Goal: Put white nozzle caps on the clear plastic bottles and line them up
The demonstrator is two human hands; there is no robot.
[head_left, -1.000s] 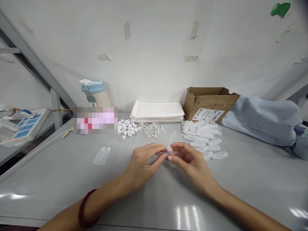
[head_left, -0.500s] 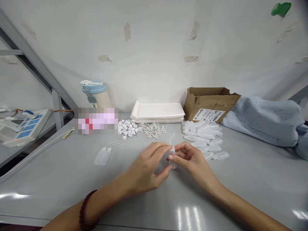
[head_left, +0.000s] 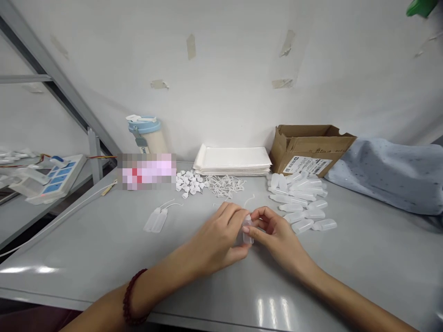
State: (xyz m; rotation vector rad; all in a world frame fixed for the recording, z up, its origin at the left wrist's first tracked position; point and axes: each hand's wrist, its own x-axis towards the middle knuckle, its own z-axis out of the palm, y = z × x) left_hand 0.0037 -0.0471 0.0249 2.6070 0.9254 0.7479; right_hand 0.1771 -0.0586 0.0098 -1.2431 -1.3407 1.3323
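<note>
The small bottle (head_left: 248, 236) is upright, left of the cardboard box (head_left: 308, 146) and nearer the wearer. The right hand (head_left: 278, 233) pinches its upper part; the left hand (head_left: 218, 236) curls around, fingers' pressure unclear. Likely light, squeezable, slick: best held gently near the neck.

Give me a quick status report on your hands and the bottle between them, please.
Left grip and right grip both on small bottle. Bottle roughly upright, thin tube showing above. Loose bottles lie beyond right grip, not blocking.
</note>
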